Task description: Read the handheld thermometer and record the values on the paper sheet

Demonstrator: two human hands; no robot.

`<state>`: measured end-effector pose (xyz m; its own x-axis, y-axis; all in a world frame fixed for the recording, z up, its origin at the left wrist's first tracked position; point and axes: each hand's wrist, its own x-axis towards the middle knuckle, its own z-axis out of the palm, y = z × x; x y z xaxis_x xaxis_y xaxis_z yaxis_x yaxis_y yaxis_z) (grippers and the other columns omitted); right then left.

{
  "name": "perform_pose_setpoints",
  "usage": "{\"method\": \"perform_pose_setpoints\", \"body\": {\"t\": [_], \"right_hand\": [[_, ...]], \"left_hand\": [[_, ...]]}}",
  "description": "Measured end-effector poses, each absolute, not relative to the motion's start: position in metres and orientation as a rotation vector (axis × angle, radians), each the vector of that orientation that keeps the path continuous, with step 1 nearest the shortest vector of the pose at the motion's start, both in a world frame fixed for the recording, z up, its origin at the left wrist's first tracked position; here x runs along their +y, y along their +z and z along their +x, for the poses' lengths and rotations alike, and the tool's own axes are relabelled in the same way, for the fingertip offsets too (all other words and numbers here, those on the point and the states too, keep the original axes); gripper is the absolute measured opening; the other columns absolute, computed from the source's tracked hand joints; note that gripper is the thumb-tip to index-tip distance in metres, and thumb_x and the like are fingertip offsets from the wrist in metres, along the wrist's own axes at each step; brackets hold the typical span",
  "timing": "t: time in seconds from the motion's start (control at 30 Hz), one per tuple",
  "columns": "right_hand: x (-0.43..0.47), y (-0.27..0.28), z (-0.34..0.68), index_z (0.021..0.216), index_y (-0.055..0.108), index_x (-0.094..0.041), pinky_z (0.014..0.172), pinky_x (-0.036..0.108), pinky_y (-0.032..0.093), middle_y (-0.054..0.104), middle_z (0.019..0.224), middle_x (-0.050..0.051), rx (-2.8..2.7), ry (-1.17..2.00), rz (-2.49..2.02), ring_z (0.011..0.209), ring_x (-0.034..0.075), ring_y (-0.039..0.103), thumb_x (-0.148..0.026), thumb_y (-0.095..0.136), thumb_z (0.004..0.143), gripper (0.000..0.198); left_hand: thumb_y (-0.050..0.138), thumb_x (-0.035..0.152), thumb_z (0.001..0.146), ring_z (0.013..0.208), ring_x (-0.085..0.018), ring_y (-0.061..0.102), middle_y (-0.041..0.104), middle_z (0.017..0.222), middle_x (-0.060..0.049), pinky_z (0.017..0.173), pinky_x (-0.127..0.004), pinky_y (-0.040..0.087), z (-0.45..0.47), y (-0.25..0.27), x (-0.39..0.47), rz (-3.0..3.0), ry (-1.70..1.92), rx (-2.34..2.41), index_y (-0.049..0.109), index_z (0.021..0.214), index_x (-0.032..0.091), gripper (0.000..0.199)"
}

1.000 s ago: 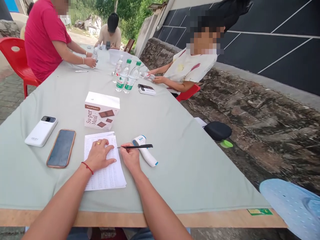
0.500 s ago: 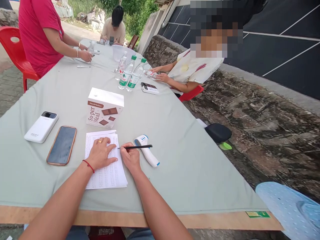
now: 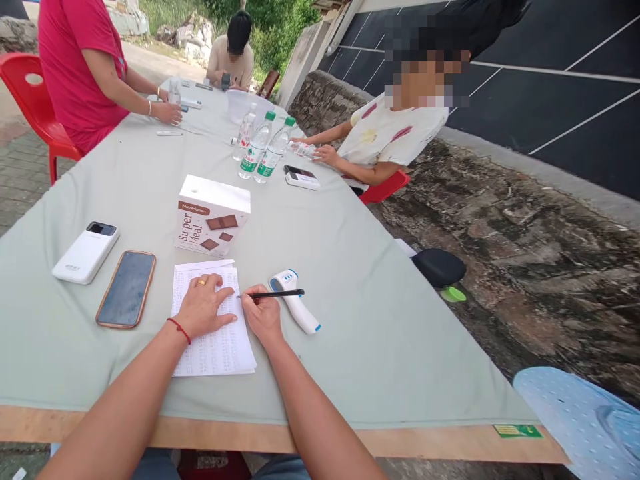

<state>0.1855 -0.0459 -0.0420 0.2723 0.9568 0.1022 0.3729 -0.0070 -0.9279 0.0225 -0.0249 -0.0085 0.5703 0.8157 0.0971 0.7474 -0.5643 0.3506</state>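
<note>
Several columns of small marks cover the white sheets of paper [image 3: 215, 357] on the cloth in front of me. My left hand [image 3: 205, 307] lies flat on the top sheet, fingers spread, with a ring and a red string at the wrist. At the paper's right edge my right hand [image 3: 263, 313] is closed around a black pen [image 3: 277, 293], its tip at the sheet. Just beyond the pen rests a white and blue infrared thermometer [image 3: 300, 313], partly behind the pen. A white and brown box [image 3: 213, 220] stands behind the paper.
Left of the paper lie a phone [image 3: 127, 290] and a white power bank [image 3: 86, 253]. Water bottles [image 3: 255, 153] and a plastic basin [image 3: 245, 107] stand farther back. Three other people sit around the table. A blue dotted chair [image 3: 575, 413] is at the lower right.
My hands, the pen and the paper hold nearly the same position. The view has shifted slightly. At the far left, a person's hands and the clear bottle there have moved a little.
</note>
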Motion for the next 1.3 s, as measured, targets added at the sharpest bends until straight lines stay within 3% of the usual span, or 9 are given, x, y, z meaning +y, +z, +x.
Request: {"method": "perform_pose_setpoints", "body": {"t": [1.3], "right_hand": [[-0.0458,-0.0444,0.1867,0.065,0.051,-0.022,0.057,0.027,0.039,0.052,0.058,-0.005,-1.219,0.743,-1.541,0.057,0.014,0.047,-0.032,0.051,0.067,0.010]], "left_hand": [[0.070,0.047,0.076,0.107,-0.029,0.049,0.051,0.117,-0.011,0.097,-0.047,0.035,0.0216,-0.0043,-0.0264,2.545,0.358,1.273,0.065,0.116,0.025,0.045]]}}
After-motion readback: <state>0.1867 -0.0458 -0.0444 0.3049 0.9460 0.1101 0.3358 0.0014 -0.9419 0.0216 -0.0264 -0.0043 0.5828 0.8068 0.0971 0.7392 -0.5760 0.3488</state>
